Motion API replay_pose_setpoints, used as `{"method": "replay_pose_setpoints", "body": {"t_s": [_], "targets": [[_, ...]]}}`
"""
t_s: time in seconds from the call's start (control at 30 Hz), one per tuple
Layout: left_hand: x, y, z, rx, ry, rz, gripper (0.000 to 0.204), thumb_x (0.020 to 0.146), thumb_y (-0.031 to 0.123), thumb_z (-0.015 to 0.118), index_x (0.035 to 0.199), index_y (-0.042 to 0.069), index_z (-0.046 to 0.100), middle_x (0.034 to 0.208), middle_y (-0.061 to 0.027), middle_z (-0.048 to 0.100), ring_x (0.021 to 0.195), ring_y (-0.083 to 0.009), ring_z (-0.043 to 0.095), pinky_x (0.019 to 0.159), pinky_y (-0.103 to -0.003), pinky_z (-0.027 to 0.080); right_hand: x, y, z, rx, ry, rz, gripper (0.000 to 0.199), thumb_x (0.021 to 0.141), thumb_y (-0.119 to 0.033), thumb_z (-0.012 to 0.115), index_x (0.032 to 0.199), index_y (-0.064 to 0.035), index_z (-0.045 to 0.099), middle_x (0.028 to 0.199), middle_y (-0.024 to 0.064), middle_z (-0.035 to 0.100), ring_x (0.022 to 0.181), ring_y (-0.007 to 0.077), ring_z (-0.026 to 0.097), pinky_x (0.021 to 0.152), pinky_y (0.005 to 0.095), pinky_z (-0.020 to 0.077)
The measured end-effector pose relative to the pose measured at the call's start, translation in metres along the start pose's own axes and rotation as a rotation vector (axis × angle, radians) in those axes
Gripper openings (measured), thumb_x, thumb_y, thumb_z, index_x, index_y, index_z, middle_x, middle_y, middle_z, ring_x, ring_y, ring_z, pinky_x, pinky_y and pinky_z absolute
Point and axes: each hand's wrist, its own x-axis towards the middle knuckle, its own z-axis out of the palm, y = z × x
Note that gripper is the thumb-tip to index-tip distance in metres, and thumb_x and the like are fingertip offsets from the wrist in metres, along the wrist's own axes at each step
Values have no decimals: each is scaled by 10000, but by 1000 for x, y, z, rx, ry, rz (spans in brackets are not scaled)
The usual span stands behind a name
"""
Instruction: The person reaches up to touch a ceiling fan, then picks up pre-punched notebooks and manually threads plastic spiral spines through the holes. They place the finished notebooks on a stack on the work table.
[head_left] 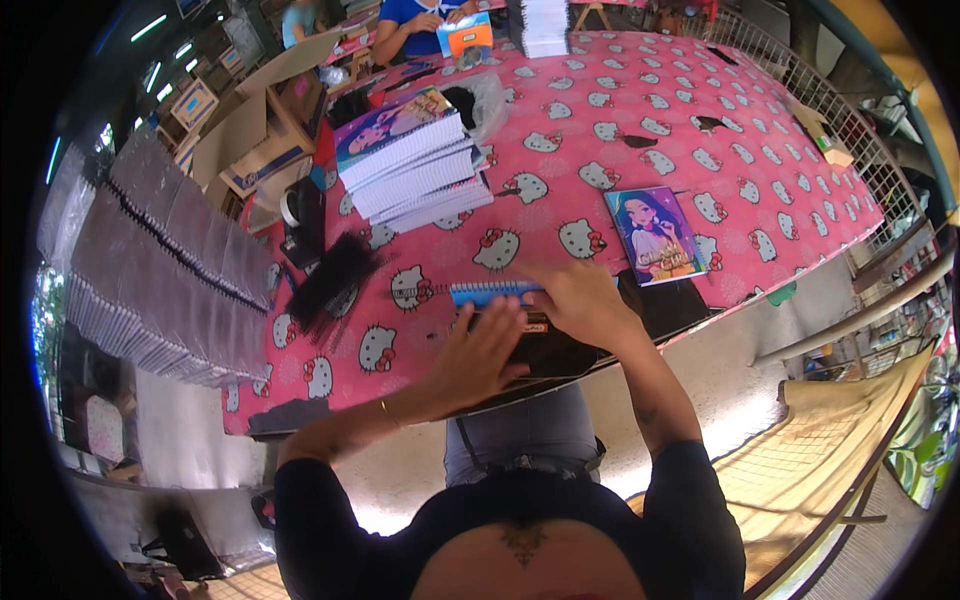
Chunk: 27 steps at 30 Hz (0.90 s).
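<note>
At the table's near edge lies a notebook with a blue strip (488,294) along its punched edge. A thin dark binding coil (425,291) sticks out past the left end of this edge. My left hand (482,352) rests flat on the notebook's near part, fingers stretched out. Over the right end of the edge is my right hand (588,305); its fingers are smeared by motion, so their grip does not show. Both hands cover much of the notebook. Right of them lies another notebook (657,235) with a purple illustrated cover.
Left of centre stand stacked notebooks (405,165), near a heap of loose black coils (338,285). Tall piles of dark-covered notebooks (150,270) line the left side, before an open cardboard box (270,135). Across the table a person in blue (405,30) handles a notebook.
</note>
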Motion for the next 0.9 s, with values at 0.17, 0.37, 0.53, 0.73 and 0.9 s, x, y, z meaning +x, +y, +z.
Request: {"method": "replay_pose_setpoints", "body": {"t_s": [0.17,0.37,0.53,0.73,0.9], "targets": [[-8,8,0,-33,-10,14,909,870,502,656,1469,-97,328,1524,-310,350,1445,-440,319,1146,-656,218,-19,1,-12,-83,109,-91,557,845,-179,744,1360,-121,542,1006,167,713,931,340,697,786,453,544],[24,-4,-20,162,272,-206,857,902,539,604,1459,-74,383,1541,-282,355,1468,-418,296,1162,-640,187,-52,44,15,1026,329,102,658,819,8,787,1398,-36,479,1181,136,688,1050,202,673,931,333,523],[19,10,-17,3,164,149,799,937,515,570,1474,-48,388,1552,-252,364,1471,-385,307,1164,-623,205,-50,50,70,1000,577,127,529,832,11,790,1305,-18,555,1087,66,659,992,125,636,886,266,504],[17,15,-20,-15,-4,275,731,964,496,542,1457,-32,428,1540,-218,407,1466,-346,334,1159,-598,246,-43,40,73,953,541,154,455,837,9,789,1233,-28,569,1097,66,614,965,110,614,840,252,497],[35,11,-28,288,193,-163,748,958,536,517,1468,-6,439,1555,-207,396,1486,-334,310,1195,-575,161,-45,41,73,1157,534,86,361,885,3,737,1203,-38,572,1009,61,643,901,99,611,775,249,491]]}}
